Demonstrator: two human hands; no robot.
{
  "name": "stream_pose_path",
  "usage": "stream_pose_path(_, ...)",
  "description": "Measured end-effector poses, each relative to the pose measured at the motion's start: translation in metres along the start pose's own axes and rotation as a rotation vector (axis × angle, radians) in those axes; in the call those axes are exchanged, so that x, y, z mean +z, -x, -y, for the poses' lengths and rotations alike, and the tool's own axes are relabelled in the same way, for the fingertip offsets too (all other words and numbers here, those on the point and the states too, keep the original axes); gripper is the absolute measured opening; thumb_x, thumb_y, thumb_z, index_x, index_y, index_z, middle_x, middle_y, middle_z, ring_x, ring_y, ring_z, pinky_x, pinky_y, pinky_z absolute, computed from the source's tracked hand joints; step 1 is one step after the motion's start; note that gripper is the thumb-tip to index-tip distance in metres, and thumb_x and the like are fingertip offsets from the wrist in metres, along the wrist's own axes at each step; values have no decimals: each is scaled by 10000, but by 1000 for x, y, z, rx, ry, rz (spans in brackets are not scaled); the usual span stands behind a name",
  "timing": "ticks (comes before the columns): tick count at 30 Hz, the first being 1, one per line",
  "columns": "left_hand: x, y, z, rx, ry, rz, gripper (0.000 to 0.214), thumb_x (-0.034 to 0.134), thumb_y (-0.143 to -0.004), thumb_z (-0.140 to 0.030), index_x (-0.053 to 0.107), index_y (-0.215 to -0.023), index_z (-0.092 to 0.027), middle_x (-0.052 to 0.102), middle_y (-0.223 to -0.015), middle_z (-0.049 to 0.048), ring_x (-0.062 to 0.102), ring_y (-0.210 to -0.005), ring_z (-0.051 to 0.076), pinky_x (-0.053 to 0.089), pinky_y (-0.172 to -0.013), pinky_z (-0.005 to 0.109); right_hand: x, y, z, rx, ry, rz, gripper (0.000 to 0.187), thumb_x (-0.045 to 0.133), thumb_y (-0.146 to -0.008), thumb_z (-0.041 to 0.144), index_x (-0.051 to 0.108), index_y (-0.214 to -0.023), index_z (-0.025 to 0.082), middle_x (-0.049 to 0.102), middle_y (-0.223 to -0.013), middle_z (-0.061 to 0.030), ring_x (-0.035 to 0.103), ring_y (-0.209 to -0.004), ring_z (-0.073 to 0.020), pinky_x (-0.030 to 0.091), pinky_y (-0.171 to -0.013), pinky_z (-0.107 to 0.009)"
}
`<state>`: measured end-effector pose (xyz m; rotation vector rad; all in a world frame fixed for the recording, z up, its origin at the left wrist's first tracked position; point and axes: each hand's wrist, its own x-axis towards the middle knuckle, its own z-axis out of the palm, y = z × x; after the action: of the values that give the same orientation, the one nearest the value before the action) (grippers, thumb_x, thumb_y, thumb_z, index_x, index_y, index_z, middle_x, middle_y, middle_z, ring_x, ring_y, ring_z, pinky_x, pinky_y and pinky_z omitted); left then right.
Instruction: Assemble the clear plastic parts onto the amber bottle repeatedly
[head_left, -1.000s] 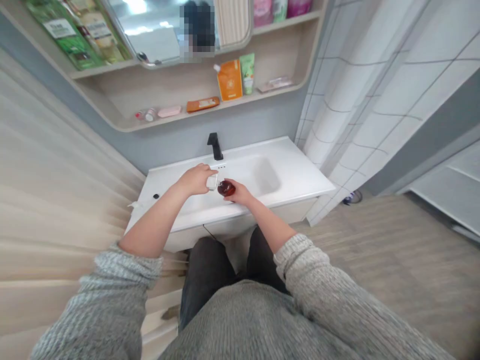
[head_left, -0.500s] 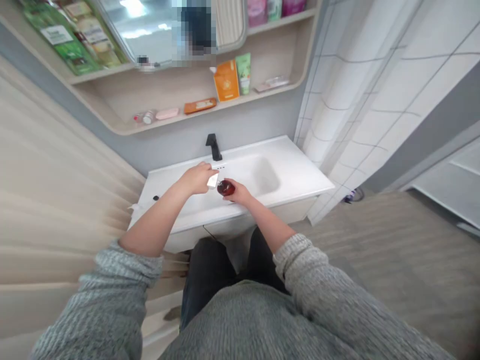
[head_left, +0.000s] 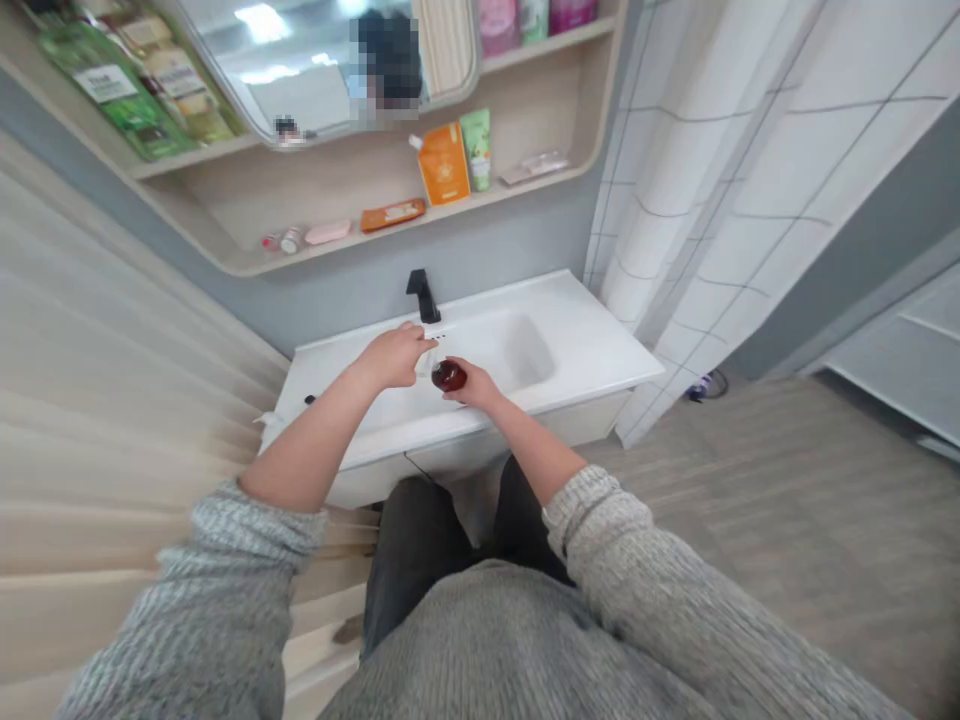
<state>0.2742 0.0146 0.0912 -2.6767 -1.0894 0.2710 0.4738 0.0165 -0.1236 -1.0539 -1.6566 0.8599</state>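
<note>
Over the basin of the white sink [head_left: 600,330], my right hand [head_left: 478,384] is wrapped around a dark reddish-brown bottle [head_left: 450,375], its mouth end tilted toward my left hand. My left hand [head_left: 396,358] is closed at the bottle's left, one finger stretched out to the right. Its fingers pinch a small whitish piece [head_left: 428,362] close to the bottle's mouth. This piece blends into the white basin, so its kind is unclear.
Behind the basin stands a black faucet [head_left: 424,297]. A wall shelf above holds an orange pouch [head_left: 445,165], a green tube [head_left: 477,150] and several bottles. A mirror [head_left: 300,60] hangs over it. A pale curtain [head_left: 112,400] borders the left side, a tiled column [head_left: 675,200] the right.
My view has shifted slightly. The whitish piece by my left hand has turned and shows less bright surface. Both hands keep nearly the same places, with the bottle still in my right hand.
</note>
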Motion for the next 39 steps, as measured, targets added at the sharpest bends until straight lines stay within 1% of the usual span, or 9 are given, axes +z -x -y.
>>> stream_pose_path(5,-4,-2,-1,2,-10,17,776,711,-790,-184,665,-1562,-248,700,-1280,154,608,-1301,355,546,-1041,424,-1,0,1,2,-17,0,1012,1028,-614,240,661,-1557,258,748,-1491,-84,717,-1375,-341,503,-1257,-472)
stream_pose_path(9,-9,-5,-4,2,-23,39,771,723,-798,-202,662,-1564,-259,699,-1287,155,602,-1322,356,539,-1067,427,-1,0,1,14,-17,-5,1010,1031,-617,242,661,-1557,269,750,-1491,-73,718,-1373,-337,502,-1259,-471)
stream_pose_path(14,-15,-8,-7,41,-51,40,746,717,-802,-189,677,-1546,-245,697,-1271,156,602,-1313,357,527,-1079,436,-1,-1,-1,-8,-20,-15,1025,1039,-608,253,658,-1560,236,743,-1498,-104,715,-1374,-357,506,-1253,-491)
stream_pose_path(18,-19,-12,-9,63,-62,67,722,755,-807,-215,693,-1526,-251,695,-1284,158,601,-1319,365,518,-1079,437,-1,0,1,12,7,-18,1009,1040,-608,250,666,-1545,261,754,-1483,-84,723,-1361,-350,515,-1242,-488)
stream_pose_path(21,-22,-14,-10,80,-77,73,702,751,-813,-199,702,-1511,-245,695,-1288,157,603,-1311,362,520,-1052,429,-2,0,3,11,4,-19,999,1041,-606,251,673,-1534,276,755,-1483,-72,721,-1367,-345,511,-1249,-482)
stream_pose_path(26,-24,-15,-12,97,-97,63,684,735,-819,-179,711,-1500,-228,692,-1273,162,603,-1296,363,512,-1047,439,-1,0,3,22,-9,-31,1007,1034,-601,244,672,-1540,274,762,-1467,-75,723,-1361,-351,509,-1251,-495)
stream_pose_path(30,-25,-16,-13,99,-93,61,703,748,-804,-199,711,-1505,-240,690,-1270,164,600,-1297,371,507,-1065,460,0,-1,0,24,0,-26,1002,1034,-608,248,669,-1541,266,764,-1461,-80,727,-1354,-350,516,-1242,-489)
stream_pose_path(34,-26,-18,-14,84,-90,85,709,769,-798,-226,707,-1504,-257,692,-1274,161,596,-1313,371,510,-1065,448,0,-1,-1,3,-11,-29,1004,1038,-604,252,670,-1538,249,749,-1486,-95,713,-1379,-355,508,-1251,-484)
stream_pose_path(39,-27,-19,-14,90,-83,84,690,781,-800,-234,720,-1486,-262,689,-1272,160,595,-1310,373,509,-1053,446,1,-1,-3,9,-10,-36,1004,1036,-611,265,666,-1545,275,751,-1482,-76,720,-1366,-349,511,-1250,-489)
